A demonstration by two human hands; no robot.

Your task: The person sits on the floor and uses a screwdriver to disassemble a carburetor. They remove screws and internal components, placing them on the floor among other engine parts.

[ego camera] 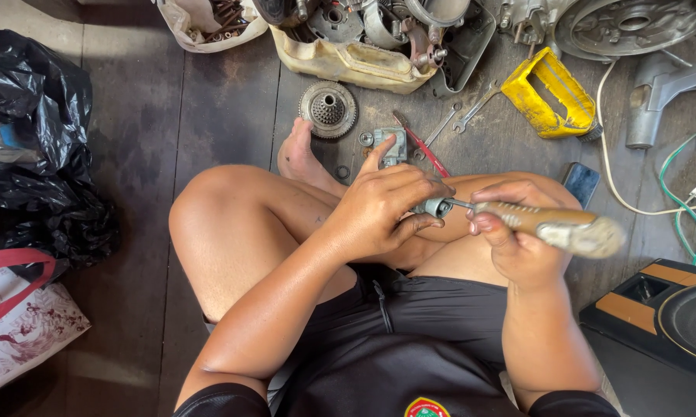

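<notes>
At frame centre, the left hand (383, 208) grips a small grey metal part (433, 205); the right hand (518, 239) is closed around a worn wooden-handled screwdriver (545, 222) touching it. Top centre, a cream plastic tub (348, 62) holds greasy engine pieces; a toothed gear (328, 109) lies on the wooden floor (132, 154).

Black shorts (441, 313) with a zipper up the middle, black shirt (394, 386) below them with a round green-red-yellow badge (427, 408), bare legs and feet.

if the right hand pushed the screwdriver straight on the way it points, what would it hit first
The small metal part gripped in the left hand. The screwdriver in the right hand points left, its tip apparently already at that part, though depth is hard to judge.
</notes>
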